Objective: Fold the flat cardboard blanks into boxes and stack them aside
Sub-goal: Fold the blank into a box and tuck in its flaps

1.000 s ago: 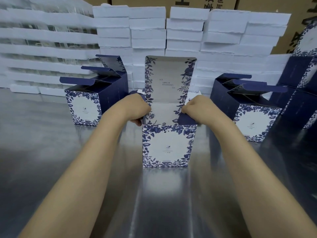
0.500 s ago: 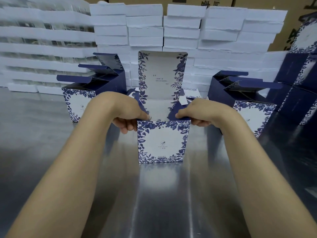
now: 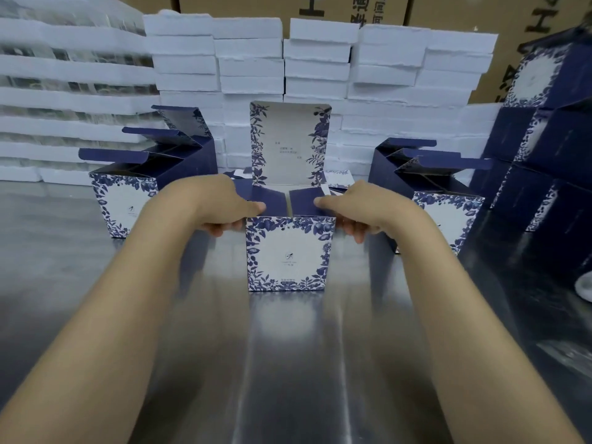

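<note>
- The centre box (image 3: pixel 290 254), white with a blue leaf border, stands upright on the shiny metal surface (image 3: pixel 288 363), its printed front facing the person.
- Its lid flap (image 3: pixel 290 142) stands straight up from the far edge, showing a pale inner face with small lines of print.
- The left hand (image 3: pixel 221 206) is at the box's upper left corner. The thumb lies across the dark blue left side flap (image 3: pixel 267 200), and the fingers are curled against the outer left wall, so the hand grips that corner.
- The right hand (image 3: pixel 358 209) mirrors it at the upper right corner, with the thumb on the right side flap (image 3: pixel 304 203) and the fingers curled down the outer right wall.
- Both side flaps are tipped inward over the opening, with a narrow gap between their edges at the middle.
- Left of the centre box and a little farther back, a row of folded boxes (image 3: pixel 125 203) stands with lids part open.
- To its right and also farther back stands a second row (image 3: pixel 445 216) of the same kind.
- Farther right of the centre box, dark blue boxes are piled in a tall stack (image 3: pixel 551 139).
- Behind the centre box, white foam slabs (image 3: pixel 250 59) are piled into a wall, with brown cartons (image 3: pixel 448 11) above them.
</note>
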`<state>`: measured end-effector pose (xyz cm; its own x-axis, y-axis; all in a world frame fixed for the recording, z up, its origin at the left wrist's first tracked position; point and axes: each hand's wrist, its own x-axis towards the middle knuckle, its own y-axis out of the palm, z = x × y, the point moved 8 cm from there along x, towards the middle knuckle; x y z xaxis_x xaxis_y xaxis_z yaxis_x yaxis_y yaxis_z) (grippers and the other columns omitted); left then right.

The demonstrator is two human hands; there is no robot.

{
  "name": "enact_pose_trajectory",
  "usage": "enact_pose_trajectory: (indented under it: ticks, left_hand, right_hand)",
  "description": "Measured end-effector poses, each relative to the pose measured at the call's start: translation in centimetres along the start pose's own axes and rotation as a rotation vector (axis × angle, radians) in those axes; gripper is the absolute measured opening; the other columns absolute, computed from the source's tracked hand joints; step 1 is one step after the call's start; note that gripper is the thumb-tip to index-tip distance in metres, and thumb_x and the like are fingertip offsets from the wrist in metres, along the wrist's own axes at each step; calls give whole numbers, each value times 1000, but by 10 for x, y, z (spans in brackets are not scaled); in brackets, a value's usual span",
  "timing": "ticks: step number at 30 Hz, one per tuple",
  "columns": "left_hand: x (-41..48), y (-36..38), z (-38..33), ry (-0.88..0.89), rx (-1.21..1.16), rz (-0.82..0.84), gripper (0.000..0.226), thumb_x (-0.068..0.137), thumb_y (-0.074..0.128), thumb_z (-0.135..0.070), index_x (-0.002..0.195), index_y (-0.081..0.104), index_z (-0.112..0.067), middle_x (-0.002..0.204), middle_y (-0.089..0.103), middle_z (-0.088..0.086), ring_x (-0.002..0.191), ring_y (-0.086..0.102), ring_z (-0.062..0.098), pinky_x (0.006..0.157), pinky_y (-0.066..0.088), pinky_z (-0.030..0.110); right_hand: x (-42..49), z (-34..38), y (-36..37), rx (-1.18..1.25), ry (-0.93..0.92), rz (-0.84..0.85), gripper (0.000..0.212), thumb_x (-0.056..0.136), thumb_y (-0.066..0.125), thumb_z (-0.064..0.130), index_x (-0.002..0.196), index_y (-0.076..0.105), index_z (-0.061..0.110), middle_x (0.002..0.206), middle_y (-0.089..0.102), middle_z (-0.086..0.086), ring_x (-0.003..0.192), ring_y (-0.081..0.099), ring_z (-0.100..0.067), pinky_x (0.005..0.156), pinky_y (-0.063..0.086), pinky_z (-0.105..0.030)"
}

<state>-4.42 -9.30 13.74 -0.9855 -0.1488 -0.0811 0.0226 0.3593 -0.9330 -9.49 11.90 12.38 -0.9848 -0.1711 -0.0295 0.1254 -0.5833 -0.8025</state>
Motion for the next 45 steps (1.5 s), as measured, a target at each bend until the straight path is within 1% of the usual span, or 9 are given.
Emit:
enact_pose_trajectory:
  ticks: [12,16,20,25,29,34,37,40,45]
  left_hand:
    - [13,16,11,1,-285,146,37,92,52,-33,62,56,-13,42,49,-4,35,47,11,43,33,17]
    - [28,-10,22,19,-300,-135,47,96,51,-46,95,65,-1,82,73,8,78,71,23,71,56,29]
    - [37,-3,9,194,-323,-213,64,98,52,-35,152,22,-16,151,40,4,133,44,24,108,32,32]
    - [47,24,-1,376,-467,-90,76,103,37,-22,149,-22,-32,158,15,-17,140,25,6,100,21,19]
    - [43,16,0,474,-471,-167,55,100,33,-1,146,23,-29,139,39,-9,122,46,4,85,38,19]
    - [30,8,6,455,-467,-180,62,83,23,19,106,64,-21,136,54,-6,123,50,7,86,38,17]
    - [26,7,3,440,-403,-56,31,99,43,-21,116,68,-28,141,51,-11,129,45,7,94,28,12]
    - [15,14,-11,431,-357,101,46,69,53,-80,108,61,-58,145,36,-31,131,35,-6,107,25,24]
    - [13,19,-35,598,-122,-85,58,77,69,-58,131,54,-42,138,45,-26,125,39,-5,101,28,17]
  right_hand:
    - [11,-18,25,402,43,151,42,86,62,37,53,44,19,39,35,3,32,21,-10,34,15,-15]
    - [19,-32,12,528,61,-8,48,92,54,53,63,60,15,52,54,0,38,47,-11,38,30,-16]
    - [23,-21,7,653,-77,-128,21,96,53,30,112,62,21,100,66,6,80,65,-8,63,48,-19]
    - [23,-5,18,582,-259,-106,73,92,54,9,152,21,32,144,43,7,128,47,-11,88,39,-19]
    - [22,-5,8,587,-352,-172,49,95,53,6,135,50,33,122,58,15,101,59,-1,76,46,-7]
    - [21,-9,9,522,-374,-140,48,93,36,0,105,72,31,135,56,13,126,48,-1,95,38,-11]
    - [25,-9,13,419,-332,-17,51,93,34,2,112,69,34,144,49,11,125,46,-2,104,35,-24]
    - [22,-13,13,380,-256,28,28,98,48,32,116,68,40,141,49,19,116,47,1,92,35,-16]
    - [6,-7,6,301,-296,72,50,85,51,68,127,60,43,144,40,31,131,37,6,100,25,-23]
